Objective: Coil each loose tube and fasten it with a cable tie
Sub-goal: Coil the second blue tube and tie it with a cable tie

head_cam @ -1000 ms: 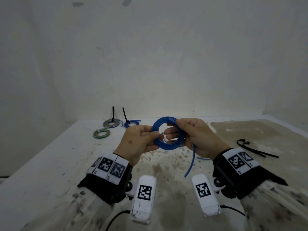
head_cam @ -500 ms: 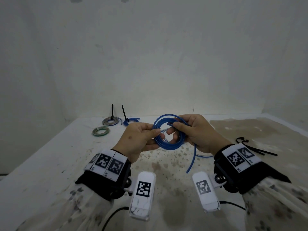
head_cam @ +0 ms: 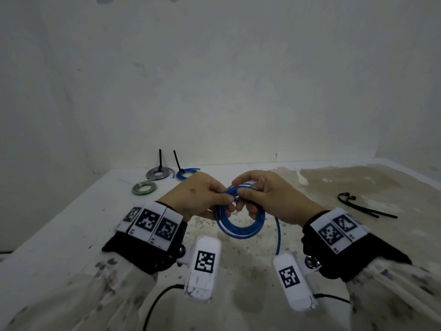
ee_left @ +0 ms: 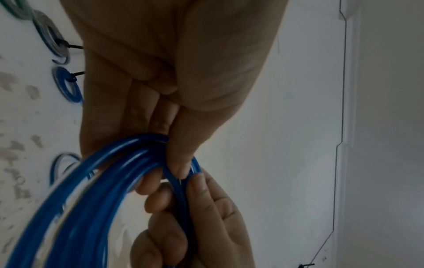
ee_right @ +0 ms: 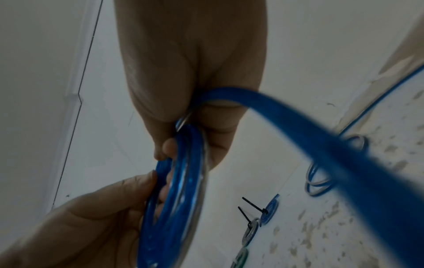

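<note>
A blue tube coil point(head_cam: 239, 229) hangs between my hands above the table. My left hand point(head_cam: 224, 199) pinches its upper left rim between thumb and fingers. My right hand point(head_cam: 245, 194) pinches the same rim just to the right. In the left wrist view my left hand point(ee_left: 167, 174) clamps the stacked loops of the coil point(ee_left: 91, 199). The right wrist view shows my right hand point(ee_right: 188, 143) gripping the coil point(ee_right: 174, 199) edge-on. A loose tail point(head_cam: 278, 235) of the tube drops from under my right hand toward the table. Two black cable ties point(head_cam: 365, 207) lie at the right.
Tied coils lie at the back left of the white table point(head_cam: 71, 235): a grey one point(head_cam: 158, 174), a blue one point(head_cam: 186, 173), and a green one point(head_cam: 144, 188). Another loose blue-and-white tube loop point(ee_right: 321, 181) lies on the table. Walls close the back and the sides.
The coil has swung down from standing upright between my hands to hanging below my fingers. Both hands have closed in on its top rim, and the tail still dangles.
</note>
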